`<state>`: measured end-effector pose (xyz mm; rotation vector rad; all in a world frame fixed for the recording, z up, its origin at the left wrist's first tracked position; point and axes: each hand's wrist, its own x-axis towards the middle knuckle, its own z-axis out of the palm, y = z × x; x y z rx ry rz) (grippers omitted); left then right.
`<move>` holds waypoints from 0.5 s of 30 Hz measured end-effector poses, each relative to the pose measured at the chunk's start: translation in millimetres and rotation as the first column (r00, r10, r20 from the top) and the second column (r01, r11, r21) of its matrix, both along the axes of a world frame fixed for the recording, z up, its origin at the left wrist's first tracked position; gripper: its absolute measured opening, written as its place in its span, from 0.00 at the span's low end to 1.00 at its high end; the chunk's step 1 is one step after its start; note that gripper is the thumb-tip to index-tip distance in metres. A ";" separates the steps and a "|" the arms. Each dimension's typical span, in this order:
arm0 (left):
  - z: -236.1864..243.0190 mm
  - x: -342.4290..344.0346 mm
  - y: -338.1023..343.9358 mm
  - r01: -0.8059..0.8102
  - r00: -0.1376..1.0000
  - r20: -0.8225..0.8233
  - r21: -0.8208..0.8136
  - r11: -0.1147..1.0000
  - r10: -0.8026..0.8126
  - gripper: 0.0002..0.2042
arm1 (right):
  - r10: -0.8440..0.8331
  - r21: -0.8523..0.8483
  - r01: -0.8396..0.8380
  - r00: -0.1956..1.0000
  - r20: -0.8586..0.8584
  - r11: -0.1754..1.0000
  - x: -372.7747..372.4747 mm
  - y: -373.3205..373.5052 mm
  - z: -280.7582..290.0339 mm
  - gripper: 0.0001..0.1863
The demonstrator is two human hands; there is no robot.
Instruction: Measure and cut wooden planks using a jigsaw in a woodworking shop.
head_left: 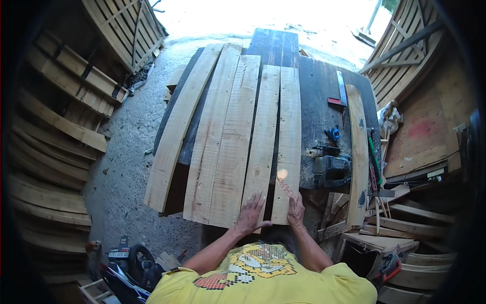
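Observation:
Several pale wooden planks lie side by side, lengthwise away from me, on a dark worktable point(319, 83). My left hand point(250, 213) rests flat on the near end of the second plank from the right point(263, 137), its fingers stretched and thumb spread. At the near end of the rightmost plank point(289, 126), my right hand point(295, 209) grips the right edge with bent fingers. A narrow dark gap parts these two planks. Farther left, two wider planks point(223, 137) lie close together, and another plank point(185, 121) is angled apart from them.
On the table's right side are a try square point(342, 91), a blue tape measure point(333, 134), a dark power tool point(331, 168) and a long board point(358, 152). Lumber stacks point(50, 197) line the left; offcuts point(410, 223) pile at the right. A motorbike point(142, 263) stands at lower left.

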<state>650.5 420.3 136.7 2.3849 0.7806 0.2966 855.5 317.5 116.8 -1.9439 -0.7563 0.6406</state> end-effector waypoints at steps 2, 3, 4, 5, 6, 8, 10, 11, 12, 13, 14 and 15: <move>-6.0 -22.4 -0.7 0.154 0.984 -0.108 0.117 0.981 -0.141 0.56 | 0.004 -0.030 -0.003 0.999 0.035 1.000 -7.4 5.9 -10.4 0.29; -8.8 -29.7 -2.2 0.200 0.971 -0.156 0.133 0.971 -0.178 0.59 | 0.002 -0.056 -0.001 1.000 0.022 0.998 -12.7 9.9 -15.6 0.28; -10.9 -37.1 -6.0 0.250 0.953 -0.210 0.132 0.959 -0.219 0.61 | 0.006 -0.148 -0.010 1.000 -0.028 0.989 -18.4 10.6 -19.7 0.27; -13.0 -41.5 -9.9 0.309 0.931 -0.234 0.088 0.947 -0.281 0.64 | -0.006 -0.107 0.006 1.000 -0.001 0.994 -20.9 12.3 -23.3 0.27; -16.0 -43.0 -11.1 0.304 0.924 -0.264 0.064 0.950 -0.278 0.65 | 0.017 -0.112 -0.015 1.000 0.015 0.994 -24.0 13.2 -26.3 0.27; -20.6 -43.8 -15.4 0.306 0.928 -0.255 0.113 0.945 -0.270 0.64 | 0.013 -0.110 -0.008 0.999 0.045 0.994 -26.1 12.7 -29.9 0.27; -23.8 -43.8 -17.8 0.329 0.922 -0.282 0.209 0.921 -0.266 0.62 | 0.042 -0.072 -0.041 0.999 0.008 0.997 -26.4 9.2 -30.3 0.26; -25.1 -44.3 -18.1 0.338 0.917 -0.295 0.213 0.917 -0.269 0.62 | 0.051 0.031 -0.052 0.998 0.020 0.998 -26.5 6.3 -30.0 0.26; -26.3 -44.0 -18.0 0.336 0.921 -0.275 0.211 0.918 -0.275 0.61 | 0.033 -0.024 -0.033 0.999 -0.002 0.999 -26.4 3.2 -29.7 0.26; -27.8 -43.6 -16.3 0.348 0.914 -0.279 0.173 0.921 -0.293 0.60 | 0.038 -0.031 -0.038 0.999 0.003 0.999 -28.1 -1.1 -29.4 0.26; -29.1 -43.8 -16.3 0.337 0.926 -0.252 0.217 0.916 -0.281 0.60 | 0.027 -0.083 -0.028 0.999 -0.019 0.996 -29.9 -5.2 -29.3 0.26; -30.7 -43.1 -14.4 0.335 0.933 -0.225 0.250 0.908 -0.282 0.58 | 0.043 -0.046 -0.043 0.999 0.000 0.998 -31.9 -8.3 -29.7 0.26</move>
